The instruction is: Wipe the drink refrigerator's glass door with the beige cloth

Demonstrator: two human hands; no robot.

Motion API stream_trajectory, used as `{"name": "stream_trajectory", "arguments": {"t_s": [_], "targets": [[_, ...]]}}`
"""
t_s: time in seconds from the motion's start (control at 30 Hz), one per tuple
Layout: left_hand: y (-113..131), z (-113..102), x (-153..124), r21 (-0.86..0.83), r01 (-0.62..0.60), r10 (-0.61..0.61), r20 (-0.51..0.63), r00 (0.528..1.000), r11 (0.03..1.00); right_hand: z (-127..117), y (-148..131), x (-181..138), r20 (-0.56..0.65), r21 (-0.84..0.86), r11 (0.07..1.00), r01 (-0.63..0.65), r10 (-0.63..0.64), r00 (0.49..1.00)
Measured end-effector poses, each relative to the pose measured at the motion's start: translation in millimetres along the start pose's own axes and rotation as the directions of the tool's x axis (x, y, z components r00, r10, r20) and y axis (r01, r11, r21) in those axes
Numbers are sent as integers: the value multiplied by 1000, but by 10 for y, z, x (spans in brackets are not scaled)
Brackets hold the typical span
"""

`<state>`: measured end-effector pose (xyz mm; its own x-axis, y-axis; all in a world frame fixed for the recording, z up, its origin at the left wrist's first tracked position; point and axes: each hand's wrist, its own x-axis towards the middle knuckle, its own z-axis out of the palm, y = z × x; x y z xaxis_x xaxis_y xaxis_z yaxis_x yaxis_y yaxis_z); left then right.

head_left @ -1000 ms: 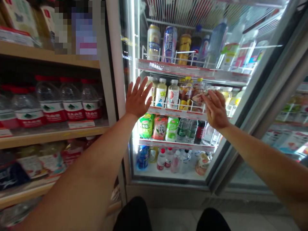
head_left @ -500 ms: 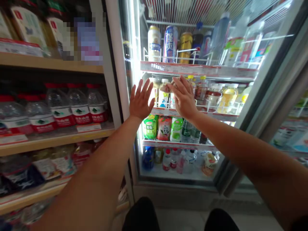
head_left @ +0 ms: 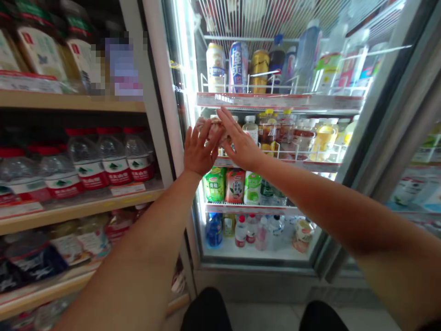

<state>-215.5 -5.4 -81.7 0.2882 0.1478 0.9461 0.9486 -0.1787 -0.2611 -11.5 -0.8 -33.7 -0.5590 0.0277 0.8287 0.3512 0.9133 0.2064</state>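
Most of the view is taken up by a glass-fronted cooler (head_left: 255, 281), in which lit shelves are lined with cans, bottles and packs of drink. To its left, a shelving unit (head_left: 86, 105) with wood-coloured edges is seen, and on its middle shelf a row of red-capped bottles (head_left: 90, 162) is stood upright, with price labels fixed below along the front edge. The right hand (head_left: 243, 146) is reached across towards the left side of the pane, its fingers straight and nearly together, and a cloth is held bunched beneath them. The left hand (head_left: 199, 155) is kept well open just beside it, fingers pointed upward and somewhat spread, without a grip on anything; whether its palm is pressed to the glass cannot quite be told from this angle. Above both hands, a blue can (head_left: 238, 67) is set between a white can and a gold one. The cloth (head_left: 215, 123), pale and crumpled, is placed in front of the bottles on the shelf below, partly covered by the fingers of both hands.
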Motion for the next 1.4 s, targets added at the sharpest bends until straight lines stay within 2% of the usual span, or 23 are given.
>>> {"name": "stream_trajectory", "arguments": {"t_s": [0.1, 0.23, 0.33, 0.4, 0.57, 0.63, 0.73, 0.87, 0.97, 1.07, 1.13, 1.2, 1.3, 1.37, 1.4], "targets": [[1, -31, 1, 13, -18, 18, -9, 1000, 1000, -328, 357, -335, 13, -218, 975, 37, -35, 999], [-37, -21, 7, -15, -7, 7, 11, 1000, 1000, -709, 842, -923, -56, -442, 894, -77, 57, 997], [-54, -25, -3, -20, 28, -27, 40, 999, 999, -827, 1043, -1247, -60, -507, 855, -113, 95, 994], [-35, -64, -15, -13, 35, -34, 57, 998, 999, -828, 1087, -1346, -53, -516, 848, -118, 106, 993], [101, -253, 76, 64, 47, -51, 50, 997, 997, -776, 1079, -1357, -57, -483, 865, -137, 125, 990], [145, -315, 218, 57, 45, -48, 39, 998, 997, -772, 1085, -1355, -57, -470, 872, -136, 124, 991], [175, -353, 525, -21, 22, -20, 79, 997, 1000, -773, 1107, -1372, -62, -457, 880, -132, 116, 991], [283, -269, 800, -55, 62, -59, 52, 997, 997, -777, 1109, -1377, -65, -426, 894, -136, 120, 991], [495, -133, 713, -43, 65, -63, 60, 996, 997, -791, 1077, -1359, -62, -380, 910, -168, 156, 986], [651, -40, 568, -39, -19, 26, 170, 985, 999, -803, 1048, -1341, -63, -367, 910, -193, 182, 981], [639, -30, 595, -46, -68, 77, 219, 973, 997, -803, 1042, -1337, -69, -360, 911, -199, 187, 980], [550, -42, 730, -36, -73, 79, 192, 978, 997, -798, 1047, -1337, -79, -355, 914, -198, 181, 980], [429, -40, 928, -18, -10, 12, 86, 996, 1000, -784, 1055, -1341, -89, -350, 917, -189, 168, 982], [445, -13, 916, -35, -9, 12, 70, 998, 999, -776, 1054, -1343, -91, -342, 920, -190, 169, 981], [481, 3, 860, -44, -47, 51, 93, 994, 998, -772, 1052, -1343, -89, -342, 920, -190, 170, 981]]}}
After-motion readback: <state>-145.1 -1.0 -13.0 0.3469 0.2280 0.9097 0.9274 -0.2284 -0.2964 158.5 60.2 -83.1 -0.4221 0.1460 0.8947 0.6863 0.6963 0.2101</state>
